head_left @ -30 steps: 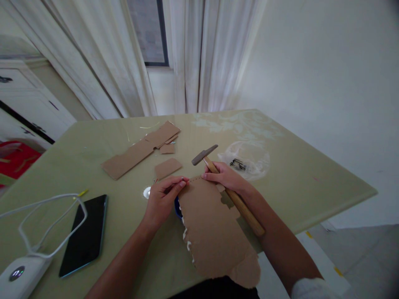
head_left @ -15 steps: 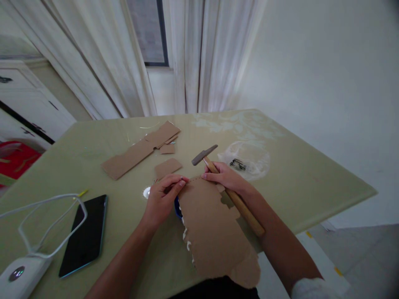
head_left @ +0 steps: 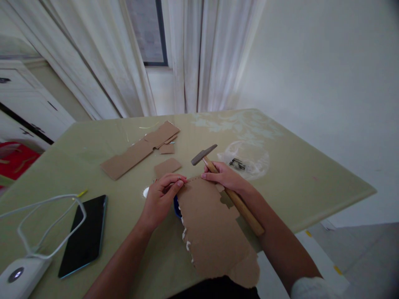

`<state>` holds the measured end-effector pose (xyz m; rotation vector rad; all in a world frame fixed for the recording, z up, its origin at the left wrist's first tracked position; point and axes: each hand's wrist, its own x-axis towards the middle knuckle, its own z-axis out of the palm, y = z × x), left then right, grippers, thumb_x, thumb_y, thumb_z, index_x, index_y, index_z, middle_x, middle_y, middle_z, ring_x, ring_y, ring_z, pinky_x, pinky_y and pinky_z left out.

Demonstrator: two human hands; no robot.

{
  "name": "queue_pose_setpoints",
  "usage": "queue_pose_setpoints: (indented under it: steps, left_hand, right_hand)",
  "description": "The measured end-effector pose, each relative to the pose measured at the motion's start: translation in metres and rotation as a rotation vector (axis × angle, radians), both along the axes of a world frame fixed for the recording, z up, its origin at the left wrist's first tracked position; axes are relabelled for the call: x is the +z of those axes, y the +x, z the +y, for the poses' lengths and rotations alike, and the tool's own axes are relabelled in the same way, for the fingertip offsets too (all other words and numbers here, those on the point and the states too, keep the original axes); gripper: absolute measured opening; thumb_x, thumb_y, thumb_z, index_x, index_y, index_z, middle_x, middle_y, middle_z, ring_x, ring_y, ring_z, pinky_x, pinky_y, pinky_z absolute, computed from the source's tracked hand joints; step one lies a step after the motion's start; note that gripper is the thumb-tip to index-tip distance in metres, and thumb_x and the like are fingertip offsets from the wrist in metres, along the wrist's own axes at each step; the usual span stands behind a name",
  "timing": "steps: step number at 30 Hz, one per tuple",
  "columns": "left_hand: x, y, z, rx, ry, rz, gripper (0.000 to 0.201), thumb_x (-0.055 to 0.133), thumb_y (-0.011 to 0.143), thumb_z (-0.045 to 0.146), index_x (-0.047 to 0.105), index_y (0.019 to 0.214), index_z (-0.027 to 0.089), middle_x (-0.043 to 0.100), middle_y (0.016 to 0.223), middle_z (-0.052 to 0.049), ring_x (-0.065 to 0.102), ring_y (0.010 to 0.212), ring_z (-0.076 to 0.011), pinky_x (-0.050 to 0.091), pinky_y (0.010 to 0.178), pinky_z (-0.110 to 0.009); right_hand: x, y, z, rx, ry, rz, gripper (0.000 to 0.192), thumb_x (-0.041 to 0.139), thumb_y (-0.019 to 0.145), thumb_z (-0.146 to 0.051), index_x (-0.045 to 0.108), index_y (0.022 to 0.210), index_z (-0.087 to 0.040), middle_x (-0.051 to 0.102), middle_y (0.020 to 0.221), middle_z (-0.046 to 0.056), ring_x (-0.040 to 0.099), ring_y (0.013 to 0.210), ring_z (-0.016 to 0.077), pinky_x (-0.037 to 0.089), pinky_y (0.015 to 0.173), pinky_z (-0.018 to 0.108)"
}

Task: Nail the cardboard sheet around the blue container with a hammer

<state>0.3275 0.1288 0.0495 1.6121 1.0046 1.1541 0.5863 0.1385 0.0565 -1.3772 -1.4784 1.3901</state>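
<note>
A large brown cardboard piece (head_left: 215,224) reaches from the tabletop toward my lap, with a row of small holes along its far edge and white cord laced down its left edge. At its far left corner my left hand (head_left: 162,197) is closed in a pinch; whatever sits between thumb and forefinger is too small to name. My right hand (head_left: 224,177) grips a hammer (head_left: 246,214) by its wooden handle, metal head pointing away, while the thumb rests on the cardboard's far edge. Part of a blue object (head_left: 177,207) shows beneath the cardboard's left side.
Cardboard scraps (head_left: 134,155) lie farther back on the green table (head_left: 299,166). A clear plastic bag (head_left: 257,160) holding small dark pieces is beyond my right hand. At left are a black tablet (head_left: 84,238), a white cable and a white device (head_left: 23,276). A white round thing (head_left: 145,192) sits beside my left hand.
Both hands, the hammer and the cardboard hold almost the same positions. The whole view has shifted very slightly.
</note>
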Motion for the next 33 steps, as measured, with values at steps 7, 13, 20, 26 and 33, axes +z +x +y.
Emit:
queue_pose_setpoints:
  steps: [7, 13, 20, 26, 33]
  left_hand:
    - [0.000, 0.000, 0.000, 0.004, 0.008, 0.004, 0.020, 0.073, 0.095, 0.040, 0.084, 0.093, 0.023, 0.081, 0.100, -0.007, 0.075, 0.094, -0.0212, 0.061, 0.079, -0.027]
    - [-0.001, 0.001, -0.001, 0.008, -0.007, 0.049, 0.020, 0.073, 0.094, 0.038, 0.084, 0.093, 0.022, 0.081, 0.094, -0.005, 0.075, 0.087, -0.0199, 0.059, 0.076, -0.026]
    - [-0.006, 0.002, -0.001, 0.017, 0.067, 0.049, 0.016, 0.073, 0.095, 0.035, 0.085, 0.094, 0.025, 0.083, 0.094, -0.003, 0.075, 0.088, -0.0200, 0.058, 0.079, -0.027]
    - [-0.008, 0.002, -0.002, 0.018, 0.116, 0.046, 0.014, 0.073, 0.096, 0.032, 0.086, 0.095, 0.025, 0.084, 0.097, -0.003, 0.077, 0.090, -0.0197, 0.059, 0.078, -0.027]
    - [-0.010, 0.001, -0.003, 0.010, 0.147, 0.050, 0.013, 0.072, 0.097, 0.030, 0.085, 0.097, 0.026, 0.083, 0.098, -0.001, 0.076, 0.090, -0.0190, 0.057, 0.079, -0.026]
  right_hand:
    - [-0.002, 0.002, 0.001, 0.007, 0.021, -0.011, 0.036, 0.083, 0.081, -0.049, 0.062, 0.089, -0.021, 0.056, 0.075, -0.004, 0.049, 0.066, 0.0129, 0.037, 0.061, 0.027]
    - [0.000, 0.002, 0.002, 0.024, 0.047, -0.049, 0.038, 0.081, 0.082, -0.050, 0.061, 0.089, -0.020, 0.055, 0.074, -0.005, 0.048, 0.066, 0.0125, 0.037, 0.062, 0.027]
    - [0.004, 0.000, -0.003, -0.096, 0.189, -0.085, 0.041, 0.068, 0.093, -0.061, 0.060, 0.088, -0.021, 0.048, 0.067, -0.007, 0.046, 0.055, 0.0109, 0.034, 0.051, 0.025]
    - [0.045, 0.008, -0.014, -0.125, 0.322, -0.146, 0.045, 0.045, 0.106, -0.065, 0.054, 0.096, -0.023, 0.051, 0.069, -0.007, 0.042, 0.041, 0.0086, 0.030, 0.043, 0.025]
    - [0.115, -0.007, -0.042, 0.337, 0.515, -0.978, 0.033, 0.046, 0.113, -0.044, 0.059, 0.094, -0.020, 0.066, 0.080, 0.004, 0.060, 0.075, 0.0186, 0.031, 0.068, 0.030]
